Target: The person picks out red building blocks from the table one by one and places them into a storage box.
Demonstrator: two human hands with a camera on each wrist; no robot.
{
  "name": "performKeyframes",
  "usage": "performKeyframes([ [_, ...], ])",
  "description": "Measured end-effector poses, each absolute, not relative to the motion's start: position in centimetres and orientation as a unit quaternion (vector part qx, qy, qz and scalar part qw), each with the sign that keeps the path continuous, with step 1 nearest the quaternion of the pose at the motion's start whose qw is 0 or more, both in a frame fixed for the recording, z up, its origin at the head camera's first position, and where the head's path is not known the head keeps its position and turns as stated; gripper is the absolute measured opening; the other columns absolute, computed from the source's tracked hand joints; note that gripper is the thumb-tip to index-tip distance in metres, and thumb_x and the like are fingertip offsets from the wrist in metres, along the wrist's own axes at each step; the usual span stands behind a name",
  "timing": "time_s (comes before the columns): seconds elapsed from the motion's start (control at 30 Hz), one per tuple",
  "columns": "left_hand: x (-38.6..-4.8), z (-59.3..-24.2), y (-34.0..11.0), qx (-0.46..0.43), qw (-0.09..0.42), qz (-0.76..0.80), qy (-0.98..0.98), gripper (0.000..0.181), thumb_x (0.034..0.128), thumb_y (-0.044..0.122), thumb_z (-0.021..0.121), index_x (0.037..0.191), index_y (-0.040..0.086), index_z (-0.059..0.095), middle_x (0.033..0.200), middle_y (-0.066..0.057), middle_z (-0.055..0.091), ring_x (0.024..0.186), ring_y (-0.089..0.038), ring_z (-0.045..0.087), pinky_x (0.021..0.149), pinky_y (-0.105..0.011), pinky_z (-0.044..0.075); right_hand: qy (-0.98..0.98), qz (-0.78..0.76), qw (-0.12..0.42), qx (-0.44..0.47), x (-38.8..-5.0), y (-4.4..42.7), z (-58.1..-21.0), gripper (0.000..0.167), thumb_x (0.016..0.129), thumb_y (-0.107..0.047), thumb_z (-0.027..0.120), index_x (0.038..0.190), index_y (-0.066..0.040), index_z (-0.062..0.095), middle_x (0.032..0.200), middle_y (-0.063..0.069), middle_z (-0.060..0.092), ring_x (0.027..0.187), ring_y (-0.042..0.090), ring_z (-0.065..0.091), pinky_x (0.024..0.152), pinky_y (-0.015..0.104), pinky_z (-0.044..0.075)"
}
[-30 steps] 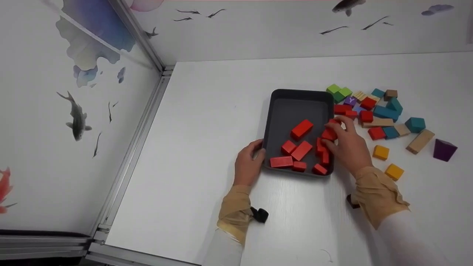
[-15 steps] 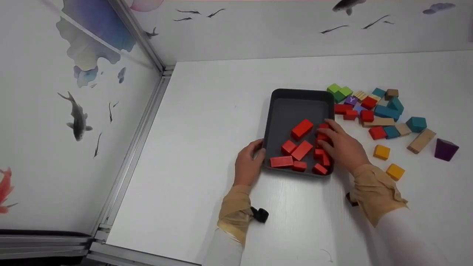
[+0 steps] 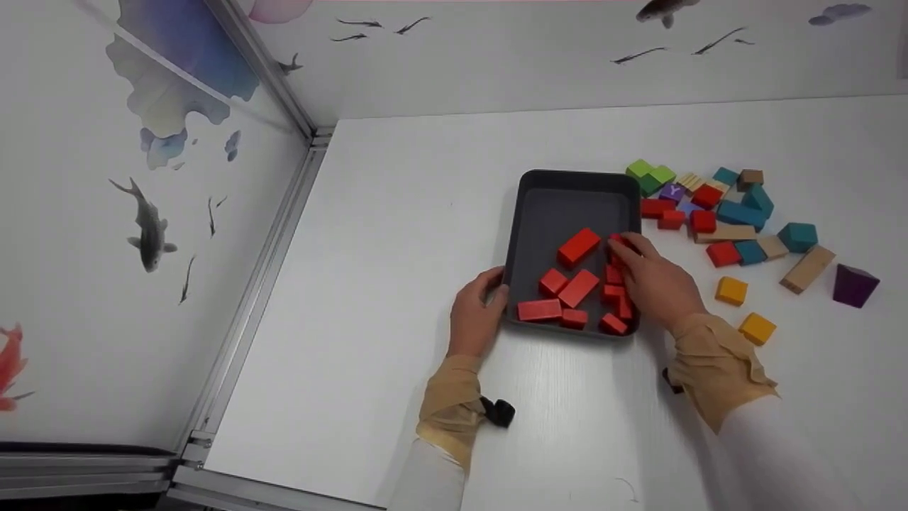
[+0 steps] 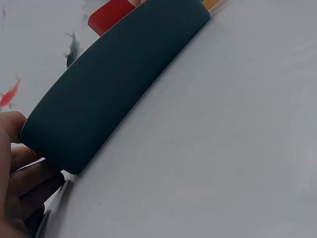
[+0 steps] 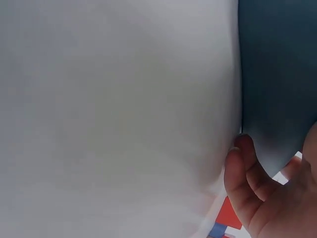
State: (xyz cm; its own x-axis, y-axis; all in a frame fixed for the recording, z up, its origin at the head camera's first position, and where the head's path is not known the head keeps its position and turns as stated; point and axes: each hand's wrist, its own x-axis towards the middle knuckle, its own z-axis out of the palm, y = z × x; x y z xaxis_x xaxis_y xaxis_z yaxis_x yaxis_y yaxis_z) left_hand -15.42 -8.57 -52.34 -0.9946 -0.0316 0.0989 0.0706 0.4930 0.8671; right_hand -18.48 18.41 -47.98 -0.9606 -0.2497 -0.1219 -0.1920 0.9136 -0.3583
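Note:
A dark grey rectangular tray (image 3: 560,206) lies on the white table with several red blocks (image 3: 578,287) in its near half. My left hand (image 3: 477,317) grips the tray's near left corner; in the left wrist view its thumb lies at the rim and its fingers at the outer wall. My right hand (image 3: 656,287) holds the tray's right side. In the right wrist view, fingers (image 5: 242,173) lie against the outer wall. A row of red blocks stands along the inside of that wall, the upper one (image 3: 616,245) partly hidden by the hand.
Beyond the tray's right side lie loose blocks: green (image 3: 649,176), teal (image 3: 741,214), wooden (image 3: 809,270), and more red ones (image 3: 723,253). Two yellow blocks (image 3: 757,328) and a purple block (image 3: 855,285) lie farther right. A metal-framed wall (image 3: 234,277) borders the left.
My right hand has shifted left from the red blocks it was fingering onto the tray's right wall. Those blocks now line the wall inside. My left hand stays put.

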Motion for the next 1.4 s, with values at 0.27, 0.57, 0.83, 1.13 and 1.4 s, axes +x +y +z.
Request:
performKeyframes([
  [0.27,-15.5,-52.6,-8.6,-0.012,0.054,-0.505,-0.861,0.031,0.0882,0.031,0.054,0.119,0.025,0.057,0.112,0.018,0.055,0.108,0.004,0.045,0.091,-0.018,0.036,0.979,-0.162,0.067,-0.105,-18.4,18.1,-47.8,0.052,0.089,-0.010,0.051,0.138,-0.015,0.035,0.139,0.014,0.029,0.089,0.038,0.056,0.075,0.053,0.046],
  [0.57,-15.4,-52.4,-8.6,-0.013,0.051,-0.497,-0.866,0.032,0.0889,0.034,0.052,0.120,0.027,0.055,0.114,0.018,0.054,0.110,0.002,0.044,0.092,-0.019,0.035,0.986,-0.119,0.051,-0.110,-18.4,17.9,-47.5,0.049,0.092,-0.022,0.048,0.138,-0.009,0.035,0.138,0.014,0.032,0.082,0.037,0.058,0.070,0.052,0.048],
  [0.83,-15.4,-52.5,-8.6,-0.011,0.051,-0.496,-0.867,0.032,0.0887,0.033,0.052,0.120,0.027,0.056,0.113,0.019,0.054,0.110,0.003,0.044,0.092,-0.020,0.035,0.984,-0.126,0.073,-0.099,-18.5,17.9,-47.9,0.051,0.093,-0.025,0.046,0.139,-0.009,0.031,0.140,0.014,0.025,0.087,0.036,0.056,0.073,0.052,0.047],
  [1.13,-15.3,-52.5,-8.6,-0.011,0.049,-0.498,-0.865,0.032,0.0884,0.034,0.053,0.120,0.028,0.056,0.114,0.018,0.054,0.110,0.002,0.044,0.093,-0.020,0.035,0.983,-0.168,0.013,-0.076,-18.5,17.9,-48.3,0.050,0.090,-0.023,0.052,0.135,-0.007,0.036,0.142,0.013,0.024,0.096,0.037,0.055,0.073,0.052,0.046],
  [1.4,-15.4,-52.5,-8.6,-0.007,0.045,-0.496,-0.867,0.032,0.0885,0.036,0.052,0.120,0.030,0.055,0.114,0.019,0.054,0.110,0.002,0.044,0.093,-0.020,0.035,0.975,-0.214,-0.059,-0.004,-18.3,19.0,-48.0,0.049,0.094,-0.029,0.043,0.137,-0.009,0.032,0.141,0.013,0.026,0.059,0.028,0.053,0.067,0.050,0.047],
])
